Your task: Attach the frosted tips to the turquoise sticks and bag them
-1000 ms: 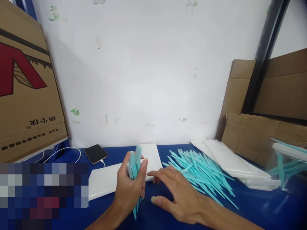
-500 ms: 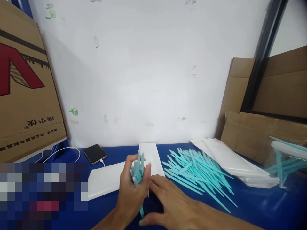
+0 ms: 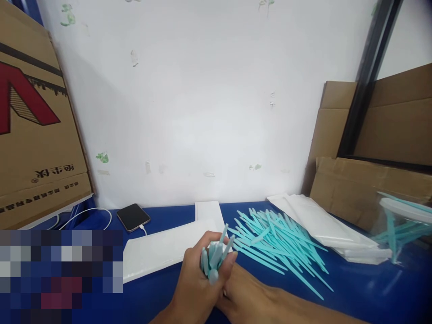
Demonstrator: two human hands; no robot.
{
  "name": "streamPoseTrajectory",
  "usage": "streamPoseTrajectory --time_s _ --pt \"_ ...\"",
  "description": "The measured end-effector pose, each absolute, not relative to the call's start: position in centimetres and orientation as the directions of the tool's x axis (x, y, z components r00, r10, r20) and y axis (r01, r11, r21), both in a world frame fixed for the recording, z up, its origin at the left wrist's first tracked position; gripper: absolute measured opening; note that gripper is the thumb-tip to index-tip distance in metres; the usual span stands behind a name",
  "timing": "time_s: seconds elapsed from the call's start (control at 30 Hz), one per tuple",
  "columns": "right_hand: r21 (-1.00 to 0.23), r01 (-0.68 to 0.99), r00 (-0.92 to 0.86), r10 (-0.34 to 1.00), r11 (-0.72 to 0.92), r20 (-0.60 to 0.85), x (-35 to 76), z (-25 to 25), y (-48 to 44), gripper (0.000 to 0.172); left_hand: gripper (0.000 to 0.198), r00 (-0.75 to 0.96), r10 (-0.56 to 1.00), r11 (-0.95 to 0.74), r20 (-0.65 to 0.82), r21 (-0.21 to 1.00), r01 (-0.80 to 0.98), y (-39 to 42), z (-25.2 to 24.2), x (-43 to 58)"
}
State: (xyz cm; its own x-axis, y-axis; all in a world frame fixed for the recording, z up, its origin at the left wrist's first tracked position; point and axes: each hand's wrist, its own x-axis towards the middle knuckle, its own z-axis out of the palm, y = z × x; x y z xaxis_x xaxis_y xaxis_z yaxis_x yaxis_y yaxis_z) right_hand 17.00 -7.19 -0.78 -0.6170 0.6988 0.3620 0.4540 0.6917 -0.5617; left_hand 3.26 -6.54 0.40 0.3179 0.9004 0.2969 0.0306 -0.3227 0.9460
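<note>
A bundle of slim teal sticks with paler tips (image 3: 215,256) stands upright in my left hand (image 3: 199,274), whose fingers wrap around it. Right behind and below it, my right hand (image 3: 245,290) presses close at the lower end of the bundle; its fingers are hidden by the left hand. To the right of both hands lies a loose pile of the same teal sticks (image 3: 276,238), spread over the blue table (image 3: 162,297). A long white flat packet (image 3: 155,254) rests on the table to the left of my hands.
Behind the hands lies a white flat box or card (image 3: 207,210). A phone (image 3: 133,217) with a white cable is at the back left. White packets (image 3: 317,220) and a clear bag of teal sticks (image 3: 401,229) lie right. Cardboard boxes (image 3: 40,148) stand on both sides.
My left hand has moved right and slightly down with the bundle. My right hand has drawn in behind it, and its fingers and thumb have gone out of sight.
</note>
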Motion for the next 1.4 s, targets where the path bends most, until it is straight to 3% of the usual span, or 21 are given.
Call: streamPoseTrajectory --time_s 0.23,0.37,0.53,0.77,0.9,1.1,1.4 --pt "-0.669 0.478 -0.622 0.757 0.569 0.199 17.0 -0.8 -6.9 0.024 0.026 0.287 0.912 -0.297 0.292 0.955 -0.027 -5.4 -0.3 3.0" --pt "-0.689 0.519 -0.502 0.833 0.506 0.234 16.7 -0.6 -7.1 0.033 0.025 0.211 0.923 -0.322 0.321 0.946 -0.032 -5.2 -0.4 2.7" --pt "-0.732 0.485 -0.430 0.859 0.480 0.278 16.4 -0.4 -7.3 0.026 0.022 0.239 0.905 -0.356 0.351 0.934 -0.023 -5.3 -0.3 2.8" --pt "-0.728 0.423 -0.530 0.799 0.540 0.284 17.2 -1.6 -6.6 0.024 0.029 0.338 0.896 -0.310 0.289 0.951 0.008 -5.2 -0.6 3.1" --pt "-0.761 0.400 -0.513 0.813 0.510 0.275 17.3 -2.3 -6.0 0.012 0.031 0.400 0.866 -0.331 0.299 0.944 0.010 -4.8 -1.3 3.0" --pt "-0.776 0.373 -0.508 0.812 0.508 0.287 17.0 -1.7 -6.3 0.012 0.036 0.348 0.908 -0.271 0.235 0.961 0.059 -4.6 -1.0 3.0" --pt "-0.817 0.395 -0.497 0.846 0.419 0.194 17.0 -1.5 -6.2 0.023 0.042 0.397 0.904 -0.196 0.157 0.979 0.060 -4.1 -1.8 3.2"
